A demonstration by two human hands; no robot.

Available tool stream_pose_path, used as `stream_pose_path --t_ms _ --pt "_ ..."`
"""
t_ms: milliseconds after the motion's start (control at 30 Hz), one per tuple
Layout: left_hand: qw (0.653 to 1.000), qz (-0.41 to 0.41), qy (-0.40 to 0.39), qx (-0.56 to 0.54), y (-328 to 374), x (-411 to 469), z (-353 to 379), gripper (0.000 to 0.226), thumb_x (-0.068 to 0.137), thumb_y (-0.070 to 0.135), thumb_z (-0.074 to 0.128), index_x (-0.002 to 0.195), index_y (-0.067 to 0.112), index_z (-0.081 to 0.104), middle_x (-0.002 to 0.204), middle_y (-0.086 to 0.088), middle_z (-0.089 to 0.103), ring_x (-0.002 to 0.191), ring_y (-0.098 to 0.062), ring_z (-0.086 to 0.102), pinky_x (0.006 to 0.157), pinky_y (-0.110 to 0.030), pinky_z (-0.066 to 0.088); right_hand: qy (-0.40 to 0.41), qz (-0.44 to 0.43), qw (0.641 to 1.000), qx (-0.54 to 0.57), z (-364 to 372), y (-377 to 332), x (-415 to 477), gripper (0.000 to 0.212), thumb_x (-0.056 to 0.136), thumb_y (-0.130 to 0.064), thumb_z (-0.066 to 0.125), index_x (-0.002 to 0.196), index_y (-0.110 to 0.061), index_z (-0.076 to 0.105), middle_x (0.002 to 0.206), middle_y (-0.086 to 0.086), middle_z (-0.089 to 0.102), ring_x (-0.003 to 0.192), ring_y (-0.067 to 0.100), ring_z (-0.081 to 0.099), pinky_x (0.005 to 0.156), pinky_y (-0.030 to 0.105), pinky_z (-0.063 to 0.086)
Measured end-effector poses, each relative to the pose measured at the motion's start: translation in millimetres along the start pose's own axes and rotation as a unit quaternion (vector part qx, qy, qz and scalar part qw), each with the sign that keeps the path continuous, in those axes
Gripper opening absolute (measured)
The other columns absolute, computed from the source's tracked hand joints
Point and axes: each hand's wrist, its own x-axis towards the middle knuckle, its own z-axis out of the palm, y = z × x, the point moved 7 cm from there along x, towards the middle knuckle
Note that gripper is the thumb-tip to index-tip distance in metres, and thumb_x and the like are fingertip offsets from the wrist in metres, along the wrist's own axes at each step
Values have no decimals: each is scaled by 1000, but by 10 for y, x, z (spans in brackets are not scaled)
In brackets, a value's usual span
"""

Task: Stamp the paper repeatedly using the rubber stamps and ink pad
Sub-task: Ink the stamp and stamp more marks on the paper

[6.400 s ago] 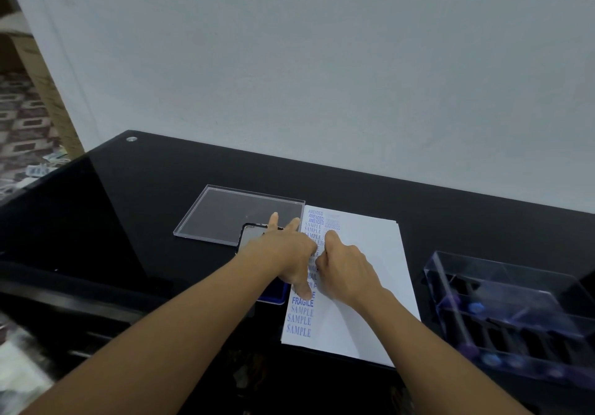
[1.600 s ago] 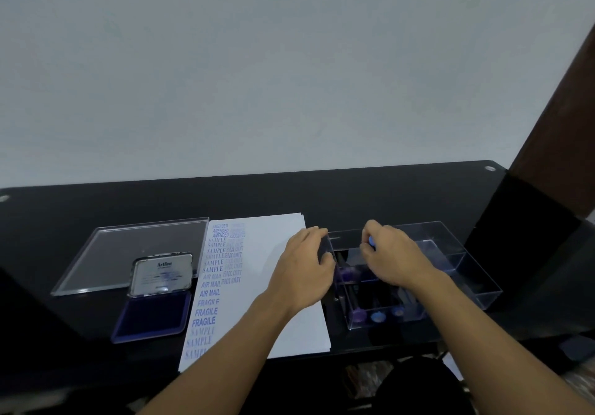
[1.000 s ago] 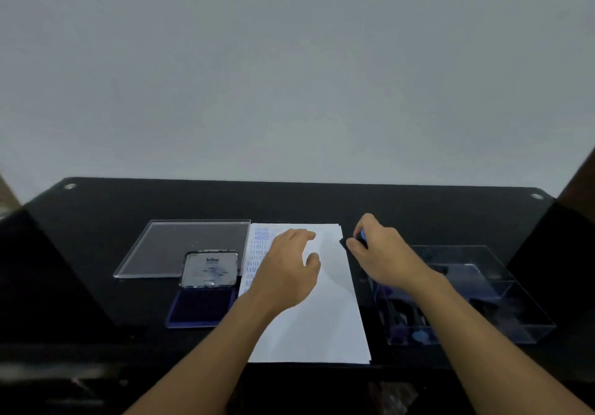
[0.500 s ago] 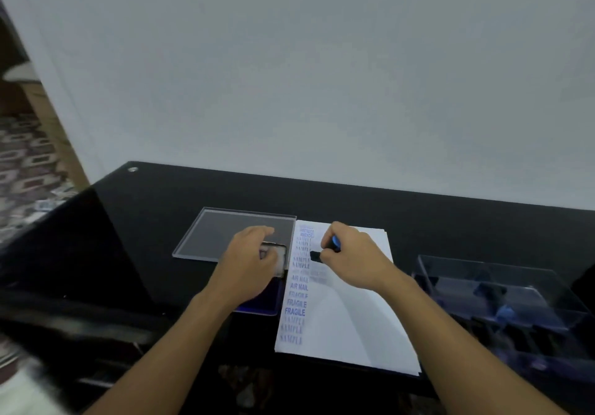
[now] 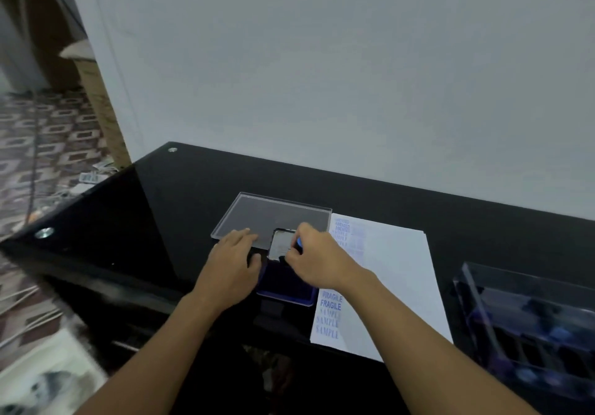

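Right hand [image 5: 317, 261] grip pinched on rubber stamp [image 5: 298, 241], low over open ink pad [image 5: 289, 292]. Left hand [image 5: 231, 266] flat, fingers loose, beside pad. Dab flat and even, no rocking, then lift straight across to paper [image 5: 396, 269].

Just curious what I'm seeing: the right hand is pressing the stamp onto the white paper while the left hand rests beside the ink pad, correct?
Not quite. The head view shows the right hand holding the stamp over the open ink pad, not on the white paper, which lies just right of the pad. The left hand does rest beside the ink pad.
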Motion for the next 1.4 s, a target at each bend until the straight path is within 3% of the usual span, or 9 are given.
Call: stream_pose_path --t_ms 200,467,967,1133,1400 --pt "1000 -20 3 16 -182 -32 13 51 104 32 45 154 24 36 166 3 20 154 -19 11 122 -52 10 -28 -37 997 -58 210 -153 88 9 98 -25 48 97 -16 46 85 -1 54 76 21 54 63 32 38" --pt "998 -20 18 50 -274 -101 133 53 106 39 36 157 27 27 167 3 14 154 -19 6 123 -48 8 -20 -66 988 -136 295 -243 144 13 97 -25 47 92 -18 38 86 0 48 77 24 49 66 34 36" --pt "996 -22 33 76 -270 -108 128 53 103 40 40 154 27 32 164 5 23 154 -17 8 123 -44 9 7 -36 991 -126 458 -152 159 12 95 -24 45 94 -17 36 76 7 51 73 30 53 59 35 41" --pt "996 -25 38 75 -259 -100 117 53 102 40 41 153 27 34 163 6 25 153 -16 10 123 -43 9 26 -40 991 -123 471 -139 160 12 94 -23 45 93 -17 35 73 8 52 63 24 48 49 31 31" --pt "996 -30 40 74 -263 -91 115 52 101 41 42 151 28 37 162 6 28 153 -16 11 124 -44 11 37 -43 993 -104 480 -122 160 13 94 -22 46 90 -18 35 72 6 53 59 19 46 48 31 30"
